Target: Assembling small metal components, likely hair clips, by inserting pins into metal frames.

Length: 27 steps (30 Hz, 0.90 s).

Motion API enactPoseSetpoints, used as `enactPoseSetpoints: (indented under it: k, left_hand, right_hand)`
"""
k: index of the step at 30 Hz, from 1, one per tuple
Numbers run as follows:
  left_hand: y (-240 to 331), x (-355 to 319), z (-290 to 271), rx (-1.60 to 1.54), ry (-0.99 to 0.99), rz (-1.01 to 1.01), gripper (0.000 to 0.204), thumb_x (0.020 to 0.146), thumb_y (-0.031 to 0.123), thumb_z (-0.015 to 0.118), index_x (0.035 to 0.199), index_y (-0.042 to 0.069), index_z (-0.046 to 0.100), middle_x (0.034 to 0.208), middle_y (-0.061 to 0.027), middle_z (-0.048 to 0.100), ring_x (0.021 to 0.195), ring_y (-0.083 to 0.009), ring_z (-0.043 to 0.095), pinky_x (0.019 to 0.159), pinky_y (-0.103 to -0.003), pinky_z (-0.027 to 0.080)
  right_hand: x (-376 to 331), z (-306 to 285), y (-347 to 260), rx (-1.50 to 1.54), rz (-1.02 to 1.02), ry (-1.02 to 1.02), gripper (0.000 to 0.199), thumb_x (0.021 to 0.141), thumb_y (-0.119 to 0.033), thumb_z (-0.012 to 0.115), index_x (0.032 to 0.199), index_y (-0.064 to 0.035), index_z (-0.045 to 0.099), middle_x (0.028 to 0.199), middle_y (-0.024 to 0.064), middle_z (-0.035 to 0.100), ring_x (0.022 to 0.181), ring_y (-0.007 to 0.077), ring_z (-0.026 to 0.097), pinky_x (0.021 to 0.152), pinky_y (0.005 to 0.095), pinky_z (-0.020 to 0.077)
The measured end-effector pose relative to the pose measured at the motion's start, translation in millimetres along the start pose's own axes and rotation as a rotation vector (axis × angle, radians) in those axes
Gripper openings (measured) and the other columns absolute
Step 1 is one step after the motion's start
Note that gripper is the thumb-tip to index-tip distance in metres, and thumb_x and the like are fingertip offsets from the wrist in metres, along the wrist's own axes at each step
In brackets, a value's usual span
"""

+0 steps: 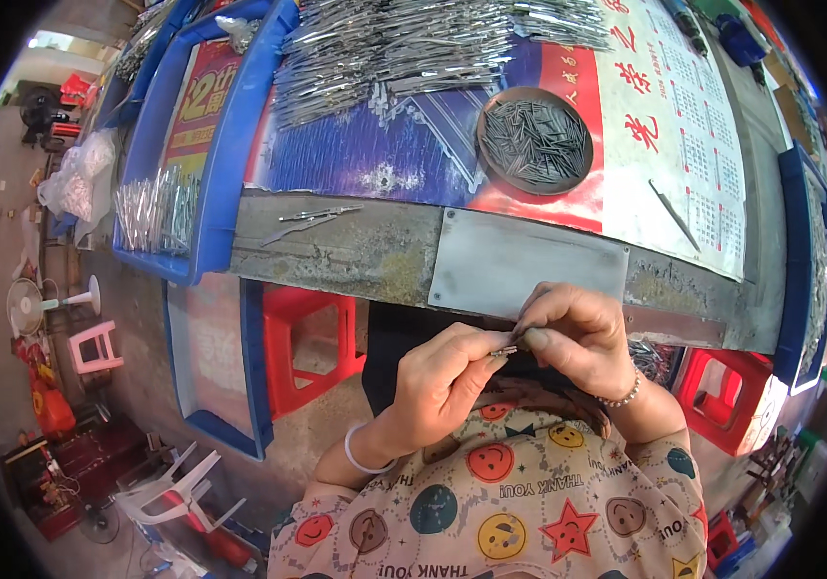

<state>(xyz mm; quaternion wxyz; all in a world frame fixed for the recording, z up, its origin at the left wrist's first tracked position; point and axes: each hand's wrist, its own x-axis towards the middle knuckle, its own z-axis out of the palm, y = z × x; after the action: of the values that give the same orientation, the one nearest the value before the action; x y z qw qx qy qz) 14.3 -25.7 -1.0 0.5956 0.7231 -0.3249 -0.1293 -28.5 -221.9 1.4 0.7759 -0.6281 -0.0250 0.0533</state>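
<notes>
Pinching a small metal piece (502,351) near frame centre in the closed fingers of the left hand (442,376), likely for steadiness; pinching right alongside with the right hand (579,340), any hold unclear, near the desk (336,253).

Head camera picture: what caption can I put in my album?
Left hand pinches a small metal part, right hand close beside it, before a workbench with a bowl of slim metal pieces.

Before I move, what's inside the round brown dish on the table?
The round brown dish holds a heap of thin dark metal pins. Only the upper pins show; the lower ones and the dish's bottom are covered.
</notes>
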Motion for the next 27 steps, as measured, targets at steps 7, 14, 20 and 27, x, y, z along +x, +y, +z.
enactPoseSetpoints:
  k: [7,14,20,27]
  left_hand:
    - [-2,-7,4,-0.149,-0.015,-0.157,0.015,0.090,0.001,0.058,0.104,-0.004,0.061,0.087,-0.0124,0.063,0.068,-0.0166,0.062,0.058,-0.025,0.048]
    - [-2,-11,3,-0.319,-0.054,-0.260,0.018,0.094,0.006,0.055,0.106,-0.006,0.059,0.084,-0.0102,0.066,0.064,-0.0108,0.061,0.058,-0.022,0.050]
    - [-4,-14,1,-0.379,-0.089,-0.268,0.017,0.094,0.006,0.056,0.105,-0.006,0.060,0.085,-0.0097,0.066,0.063,-0.0102,0.061,0.055,-0.022,0.049]
    - [-6,-19,2,-0.552,-0.081,-0.343,0.015,0.095,0.006,0.055,0.104,-0.005,0.060,0.083,-0.0083,0.066,0.062,-0.0081,0.058,0.056,-0.021,0.048]
  right_hand:
    - [-3,8,-3,0.255,0.182,0.106,0.007,0.092,-0.006,0.056,0.093,0.0009,0.055,0.079,0.0037,0.063,0.058,0.0036,0.052,0.051,0.0183,0.0428]
    - [-3,11,-2,0.256,0.187,0.116,0.008,0.092,-0.006,0.056,0.092,0.0014,0.053,0.074,0.0049,0.063,0.054,0.0036,0.052,0.048,0.0177,0.0417]
    - [-2,14,-3,0.243,0.230,0.117,0.007,0.091,-0.004,0.056,0.090,0.0015,0.052,0.073,0.0047,0.062,0.054,0.0034,0.051,0.047,0.0179,0.0405]
    - [-3,17,0,0.372,0.259,0.136,0.006,0.091,-0.004,0.055,0.089,0.0004,0.050,0.071,0.0050,0.061,0.051,0.0043,0.050,0.045,0.0185,0.0392]
